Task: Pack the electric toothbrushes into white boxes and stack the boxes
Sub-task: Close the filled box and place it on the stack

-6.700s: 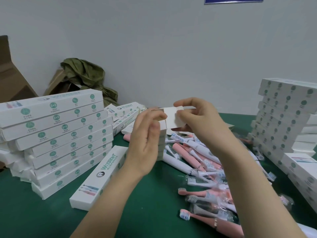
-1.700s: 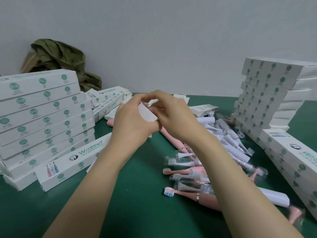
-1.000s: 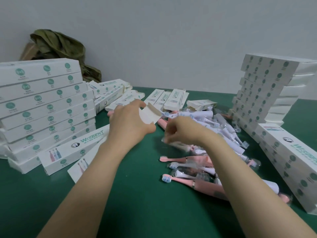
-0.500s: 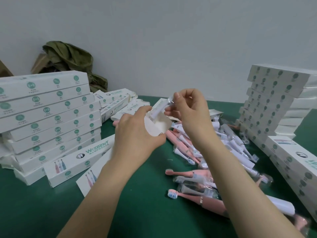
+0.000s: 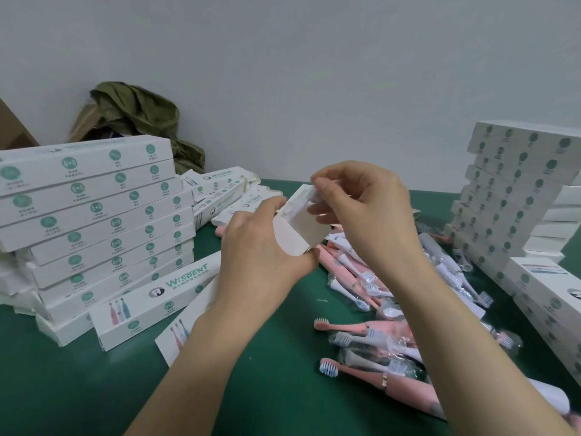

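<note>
My left hand (image 5: pixel 261 259) grips a white box (image 5: pixel 298 229) above the green table, its open end tilted up with the flaps spread. My right hand (image 5: pixel 371 215) is at that opening, thumb and forefinger pinching a small clear-wrapped piece that is mostly hidden by the fingers and the flap. Below and to the right lies a loose pile of pink and white electric toothbrushes (image 5: pixel 377 380) and wrapped brush heads (image 5: pixel 349 278). Another white box (image 5: pixel 151 298) lies flat by my left forearm.
A tall stack of white boxes (image 5: pixel 94 215) stands on the left and another stack (image 5: pixel 515 199) on the right, with more boxes (image 5: pixel 550 297) in front of it. Flat unfolded boxes (image 5: pixel 220 190) lie at the back. An olive cloth (image 5: pixel 138 118) lies against the wall.
My right hand picked a wrapped piece from the pile and brought it up to the box's open end. The left hand has kept holding the box, tilting it slightly.
</note>
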The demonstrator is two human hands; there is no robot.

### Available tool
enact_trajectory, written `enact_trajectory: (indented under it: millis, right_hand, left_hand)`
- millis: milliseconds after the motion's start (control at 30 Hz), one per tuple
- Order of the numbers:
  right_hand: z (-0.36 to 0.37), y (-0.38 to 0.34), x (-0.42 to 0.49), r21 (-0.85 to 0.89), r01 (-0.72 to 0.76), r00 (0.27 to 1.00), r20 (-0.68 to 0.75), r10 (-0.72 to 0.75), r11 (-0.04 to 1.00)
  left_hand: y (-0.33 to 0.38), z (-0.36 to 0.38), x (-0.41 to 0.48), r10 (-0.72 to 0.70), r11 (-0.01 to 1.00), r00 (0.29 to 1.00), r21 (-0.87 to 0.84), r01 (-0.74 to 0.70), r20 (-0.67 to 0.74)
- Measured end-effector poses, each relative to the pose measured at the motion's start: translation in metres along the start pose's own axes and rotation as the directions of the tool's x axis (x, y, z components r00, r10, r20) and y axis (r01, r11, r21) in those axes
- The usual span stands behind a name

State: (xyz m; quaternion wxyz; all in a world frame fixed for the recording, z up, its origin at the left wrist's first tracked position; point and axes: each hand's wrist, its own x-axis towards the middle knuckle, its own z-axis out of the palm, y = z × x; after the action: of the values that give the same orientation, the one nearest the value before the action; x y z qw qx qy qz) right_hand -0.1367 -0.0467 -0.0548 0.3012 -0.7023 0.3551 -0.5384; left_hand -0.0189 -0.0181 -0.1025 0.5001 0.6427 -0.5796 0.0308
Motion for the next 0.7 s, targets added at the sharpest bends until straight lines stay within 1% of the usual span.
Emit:
enact_trajectory:
  millis: [67,100,133,200,233,300,400,467,567,600,633,700]
  right_hand:
    - [0.001,-0.003,-0.002,0.108,-0.056,0.998,-0.028,0.059,0.993]
    - [0.004,-0.003,-0.003,0.102,-0.069,0.997,-0.013,0.07,0.992]
    - [0.005,-0.003,-0.004,0.028,-0.051,0.999,0.007,0.051,0.998]
    - [0.01,-0.002,-0.005,-0.165,0.04,0.997,0.065,-0.03,0.985]
    - [0.011,-0.001,-0.005,-0.221,0.082,0.994,0.092,-0.063,0.972]
    - [0.012,0.003,-0.004,-0.271,0.128,0.986,0.137,-0.094,0.954]
    - [0.011,0.009,-0.002,-0.348,0.157,0.972,0.22,-0.083,0.924]
    - [0.011,0.011,-0.001,-0.27,0.121,0.972,0.226,-0.059,0.955]
    - [0.013,0.013,-0.002,-0.078,0.026,0.991,0.132,-0.016,0.997]
    - [0.014,0.013,-0.003,-0.068,0.022,0.992,0.124,-0.013,0.997]
    - [0.015,0.013,-0.004,-0.096,0.042,0.989,0.149,-0.027,0.995]
    - [0.011,0.011,-0.003,-0.131,0.076,0.965,0.258,-0.039,0.988]
  left_hand:
    - [0.002,-0.002,0.0,-0.005,0.999,0.999,-0.042,0.004,-0.036]
    - [0.003,-0.003,0.001,-0.015,0.998,0.999,-0.064,0.012,-0.046]
    - [0.003,-0.004,0.001,-0.03,0.997,0.998,-0.08,0.026,-0.052]
    - [0.004,-0.006,0.002,-0.052,0.994,0.997,-0.094,0.047,-0.052]
    - [0.004,-0.006,0.001,-0.054,0.994,0.997,-0.1,0.048,-0.051]
    - [0.004,-0.007,0.0,-0.041,0.993,0.998,-0.112,0.036,-0.045]
    - [0.008,-0.004,-0.002,-0.001,0.993,1.0,-0.118,-0.003,-0.029]
    - [0.009,-0.003,-0.002,-0.009,0.994,1.0,-0.109,0.007,-0.016]
    - [0.007,-0.003,-0.002,-0.022,0.996,1.0,-0.09,0.02,-0.02]
    - [0.006,-0.003,-0.002,-0.017,0.995,1.0,-0.096,0.015,-0.021]
    - [0.006,-0.002,-0.003,-0.005,0.994,1.0,-0.105,0.002,-0.021]
    - [0.005,-0.002,-0.003,0.022,0.993,1.0,-0.114,-0.025,-0.022]
